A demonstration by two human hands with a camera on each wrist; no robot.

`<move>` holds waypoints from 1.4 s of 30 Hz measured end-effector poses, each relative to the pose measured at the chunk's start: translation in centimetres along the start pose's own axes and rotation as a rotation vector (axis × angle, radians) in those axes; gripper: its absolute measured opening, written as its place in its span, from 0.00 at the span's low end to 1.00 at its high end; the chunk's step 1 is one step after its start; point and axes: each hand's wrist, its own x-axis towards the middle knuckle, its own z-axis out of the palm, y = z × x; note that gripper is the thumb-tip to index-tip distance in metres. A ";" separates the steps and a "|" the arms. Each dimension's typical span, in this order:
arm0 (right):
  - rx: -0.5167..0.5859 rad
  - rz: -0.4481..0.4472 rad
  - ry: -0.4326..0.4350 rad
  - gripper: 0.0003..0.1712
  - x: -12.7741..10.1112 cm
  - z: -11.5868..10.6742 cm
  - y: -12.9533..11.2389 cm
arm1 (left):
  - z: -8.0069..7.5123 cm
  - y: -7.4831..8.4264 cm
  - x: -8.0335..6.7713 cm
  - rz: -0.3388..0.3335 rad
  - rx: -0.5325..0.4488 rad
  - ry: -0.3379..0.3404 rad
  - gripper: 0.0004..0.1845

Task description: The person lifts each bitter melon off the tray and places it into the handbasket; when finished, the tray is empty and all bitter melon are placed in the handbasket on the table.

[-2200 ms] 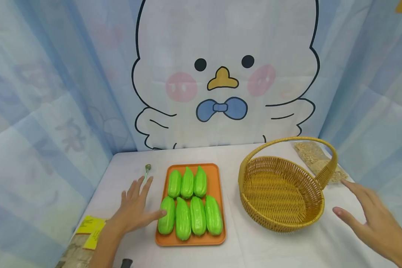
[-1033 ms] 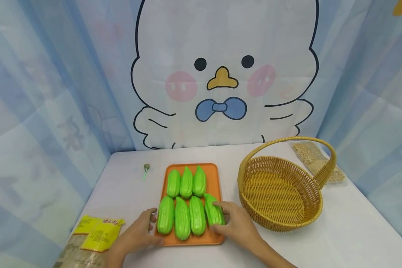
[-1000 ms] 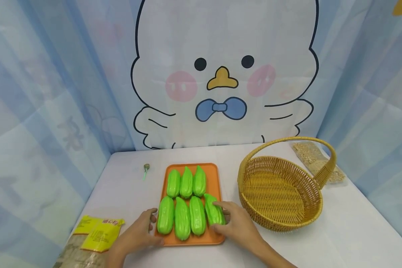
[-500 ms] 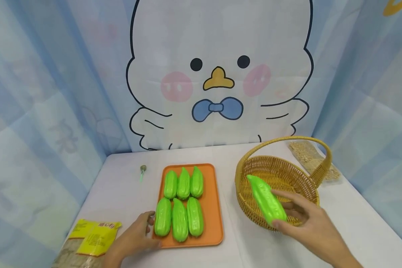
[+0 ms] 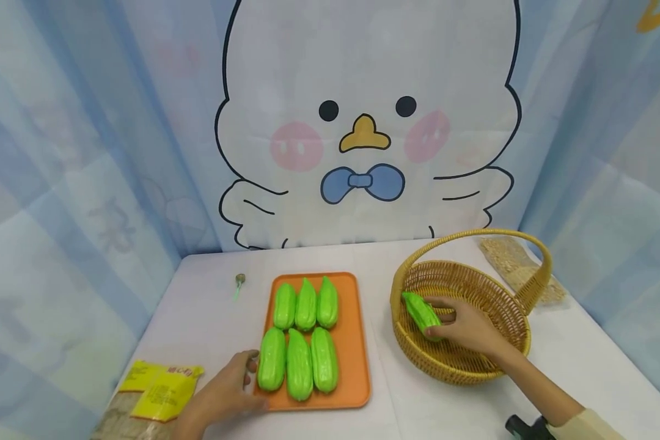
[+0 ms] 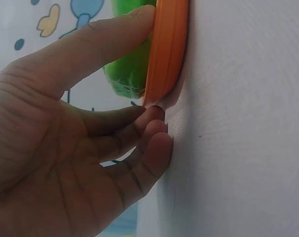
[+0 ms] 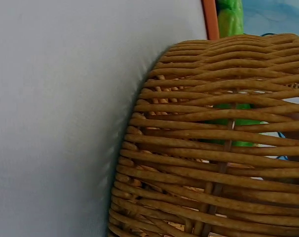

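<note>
In the head view, my right hand [image 5: 469, 330] reaches into a round wicker basket [image 5: 452, 374] and holds a bright green cucumber-like vegetable [image 5: 420, 311], low inside by the left wall. Green shows through the weave of the basket wall [image 7: 189, 103] in the right wrist view. My left hand [image 5: 225, 391] is at the near left corner of an orange tray [image 5: 353, 360]. Its thumb and bent index finger pinch the tray rim [image 6: 164, 64] in the left wrist view. Several more green vegetables [image 5: 299, 366] lie in two rows on the tray.
A yellow-labelled packet [image 5: 162, 391] lies at the front left, a small round-headed stick [image 5: 239, 280] at the back left. A clear bag of grain-like bits [image 5: 508, 260] sits behind the basket. A dark object [image 5: 528, 428] shows by the right sleeve. The basket's tall handle [image 5: 475, 232] arches over it.
My right hand took the front-row vegetable at the right end off the tray, carried it rightward and lowered it into the basket. My left hand came to the tray corner and has stayed there.
</note>
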 end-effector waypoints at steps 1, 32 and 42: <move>0.003 -0.005 -0.015 0.43 0.2 0.2 0.2 | 0.1 0.0 0.0 -0.003 0.000 0.000 0.56; 0.017 -0.186 -0.073 0.36 -0.4 17.2 -9.8 | 0.3 0.4 -0.3 -0.019 -0.004 0.010 0.55; 0.157 -0.123 -0.083 0.34 -1.9 14.2 -10.2 | 0.3 0.2 -0.4 -0.001 0.003 0.024 0.55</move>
